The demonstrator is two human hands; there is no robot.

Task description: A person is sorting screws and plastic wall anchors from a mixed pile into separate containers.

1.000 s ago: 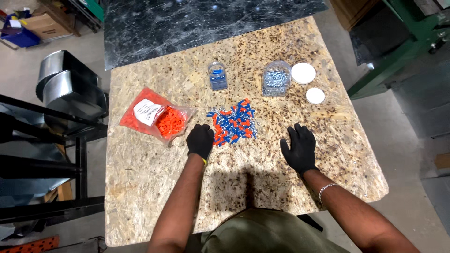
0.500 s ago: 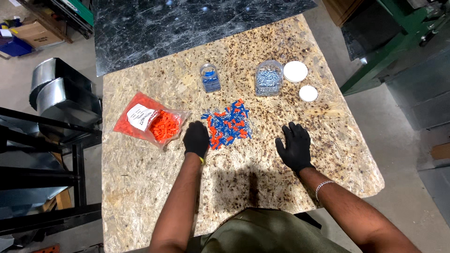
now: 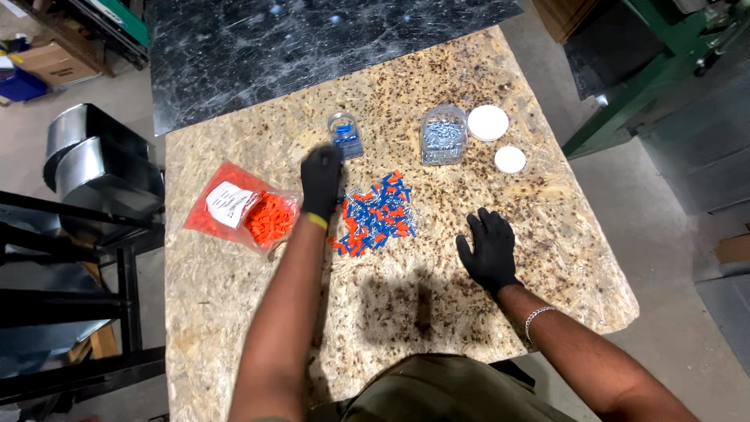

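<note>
I see the red bag point(image 3: 238, 212) of orange connectors far left on the chipboard tabletop point(image 3: 406, 312), lying flat, long axis running from upper left to lower right. Left hand point(image 3: 321, 181), black glove, blurred, is stretched up the board between that bag and the pile of blue and orange connectors point(image 3: 375, 216). Fingertips end just short of the small clear jar point(image 3: 344, 135), which lies on its side, mouth toward the far edge. Can't tell if the fingers are curled or hold anything. The pile is touching the left wrist, loose, with no common direction. Larger clear jar point(image 3: 442, 134) of metal parts farther right, two white lids point(image 3: 487, 123) beside it. Right hand point(image 3: 488, 248) is flat, fingers spread, empty, right of the pile.
</note>
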